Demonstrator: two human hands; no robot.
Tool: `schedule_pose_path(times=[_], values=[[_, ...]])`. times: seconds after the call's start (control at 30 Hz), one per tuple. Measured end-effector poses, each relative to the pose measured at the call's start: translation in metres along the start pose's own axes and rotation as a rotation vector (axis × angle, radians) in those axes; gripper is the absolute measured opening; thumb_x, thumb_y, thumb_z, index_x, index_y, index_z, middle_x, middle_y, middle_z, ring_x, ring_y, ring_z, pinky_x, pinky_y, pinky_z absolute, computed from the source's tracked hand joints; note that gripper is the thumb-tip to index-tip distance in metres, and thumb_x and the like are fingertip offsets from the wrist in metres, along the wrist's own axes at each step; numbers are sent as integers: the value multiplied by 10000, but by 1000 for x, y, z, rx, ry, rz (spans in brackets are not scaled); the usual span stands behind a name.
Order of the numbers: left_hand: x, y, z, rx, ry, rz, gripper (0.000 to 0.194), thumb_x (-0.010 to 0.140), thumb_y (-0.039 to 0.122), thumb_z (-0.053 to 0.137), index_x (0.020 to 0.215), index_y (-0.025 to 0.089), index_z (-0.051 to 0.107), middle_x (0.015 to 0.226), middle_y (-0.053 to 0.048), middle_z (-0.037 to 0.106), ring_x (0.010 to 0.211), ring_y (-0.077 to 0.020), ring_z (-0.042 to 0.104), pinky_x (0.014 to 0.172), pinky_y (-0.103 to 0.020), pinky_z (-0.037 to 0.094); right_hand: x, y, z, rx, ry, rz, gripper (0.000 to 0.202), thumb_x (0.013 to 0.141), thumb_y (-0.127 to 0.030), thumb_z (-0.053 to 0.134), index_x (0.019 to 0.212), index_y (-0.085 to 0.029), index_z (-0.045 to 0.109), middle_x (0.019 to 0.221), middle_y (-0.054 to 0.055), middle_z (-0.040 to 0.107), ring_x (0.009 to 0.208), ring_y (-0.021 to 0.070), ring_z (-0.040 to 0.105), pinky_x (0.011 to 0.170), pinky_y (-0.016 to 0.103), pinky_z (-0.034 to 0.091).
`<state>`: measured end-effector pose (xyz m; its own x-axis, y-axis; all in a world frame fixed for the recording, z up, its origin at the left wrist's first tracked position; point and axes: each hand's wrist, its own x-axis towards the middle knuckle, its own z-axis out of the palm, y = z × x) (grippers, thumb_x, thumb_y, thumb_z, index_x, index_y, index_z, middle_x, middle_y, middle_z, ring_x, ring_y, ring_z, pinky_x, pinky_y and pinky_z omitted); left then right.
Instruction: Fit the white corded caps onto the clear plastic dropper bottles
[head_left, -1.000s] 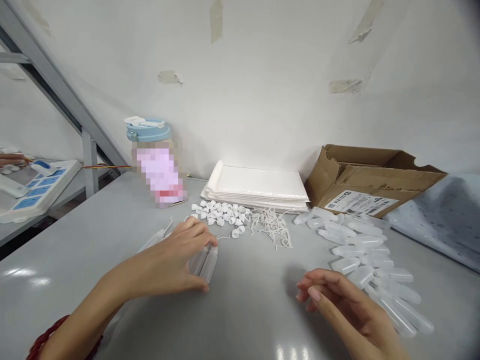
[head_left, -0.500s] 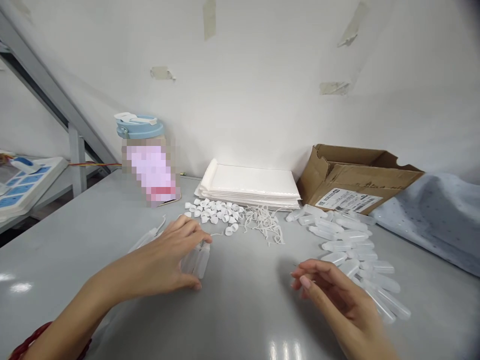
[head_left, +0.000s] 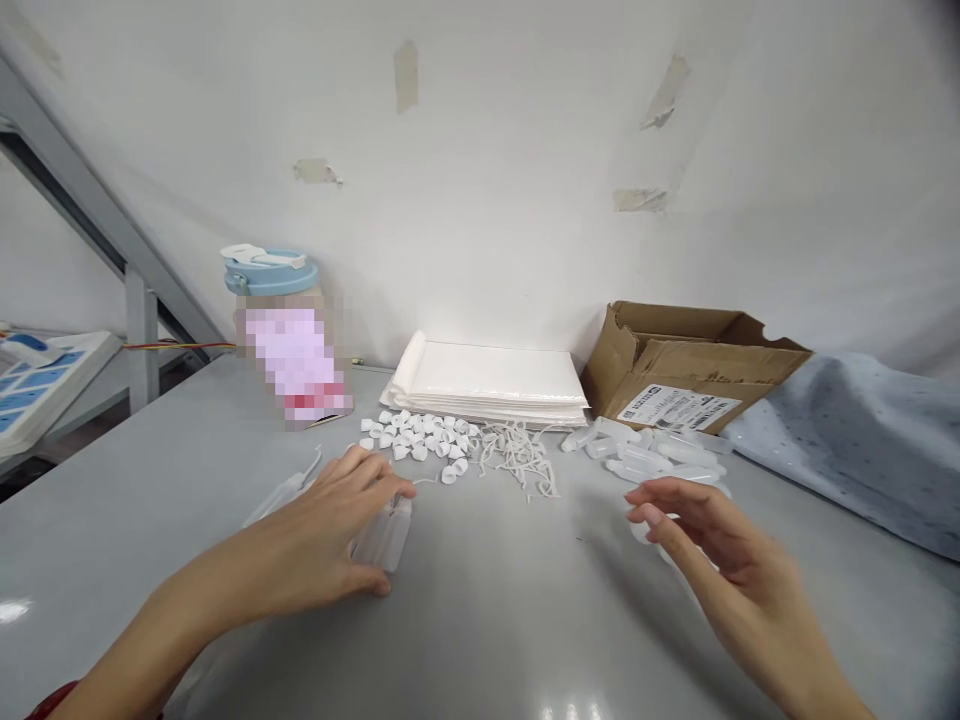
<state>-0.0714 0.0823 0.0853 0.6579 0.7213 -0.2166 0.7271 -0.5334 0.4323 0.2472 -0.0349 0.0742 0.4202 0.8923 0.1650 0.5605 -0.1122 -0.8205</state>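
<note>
My left hand (head_left: 330,540) arches over a few translucent bottles (head_left: 384,535) on the grey table, fingers at their top ends and thumb near their bottoms. On the right, my right hand (head_left: 727,560) is raised with curved, parted fingers and nothing visible between them. It partly covers a pile of translucent bottles (head_left: 645,458). White caps (head_left: 420,435) form a heap beyond my left hand, and beside them is a tangle of thin white tubes (head_left: 521,460). Another bottle with a curved thin tip (head_left: 281,495) lies left of my left hand.
Behind the caps is a stack of white padded envelopes (head_left: 495,372). An open cardboard box (head_left: 690,375) stands at the back right beside blue-grey cloth (head_left: 862,440). A blue-lidded container (head_left: 270,272) stands back left, with a blurred pink panel before it.
My right hand has moved right, over the bottle pile. My left hand stays around its bottles. The whole view has shifted slightly.
</note>
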Motion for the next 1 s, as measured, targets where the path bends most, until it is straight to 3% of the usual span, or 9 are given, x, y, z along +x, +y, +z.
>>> schedule_pose_path(times=[0.27,0.37,0.5,0.6,0.7,0.77,0.87,1.0], values=[[-1,-2,2,-5,45,29,561,637,305,741,1162,339,545,1106,-24,523,1081,-281,431,872,-379,418,8,5,-7,-70,25,-118,211,857,-392,542,969,-217,583,959,89,662,787,202,647,395,206,441],[-1,-1,3,-11,85,36,583,637,354,750,1179,346,535,1113,-28,524,1080,-281,441,830,-354,443,12,7,-11,-125,6,-161,217,868,-392,520,981,-217,579,958,83,663,718,185,638,383,211,429],[2,5,3,-2,228,30,463,747,527,637,1141,296,562,1027,-45,544,1011,-267,472,717,-308,461,17,9,-15,-299,-118,-255,180,894,-349,463,969,-228,575,883,46,675,611,151,604,464,245,468],[9,12,6,33,382,7,363,859,532,493,1082,257,573,928,-44,549,950,-252,485,720,-323,441,19,10,-17,-414,-162,-335,168,900,-280,432,1002,-225,554,878,48,676,644,162,626,545,275,501],[18,25,11,45,440,18,310,928,455,392,1017,224,577,890,-53,554,927,-249,483,708,-331,428,20,11,-18,-517,-200,-399,174,897,-219,421,1007,-222,556,936,69,674,730,187,657,559,282,513],[27,38,13,70,434,114,271,946,371,372,984,208,585,911,-60,571,943,-248,474,770,-358,423,21,12,-18,-579,-204,-446,188,896,-185,414,988,-217,575,962,81,673,785,204,664,570,291,520],[47,62,17,122,371,275,250,944,255,360,997,191,595,945,-72,580,952,-246,462,807,-380,421,22,15,-17,-662,-202,-512,200,880,-131,433,949,-213,602,927,79,678,806,219,659,609,317,529],[78,92,26,178,282,356,233,925,191,398,1005,174,616,918,-81,569,943,-252,457,791,-381,424,22,14,-14,-722,-252,-538,207,863,-73,462,899,-202,620,868,63,674,788,214,644,620,309,525]])
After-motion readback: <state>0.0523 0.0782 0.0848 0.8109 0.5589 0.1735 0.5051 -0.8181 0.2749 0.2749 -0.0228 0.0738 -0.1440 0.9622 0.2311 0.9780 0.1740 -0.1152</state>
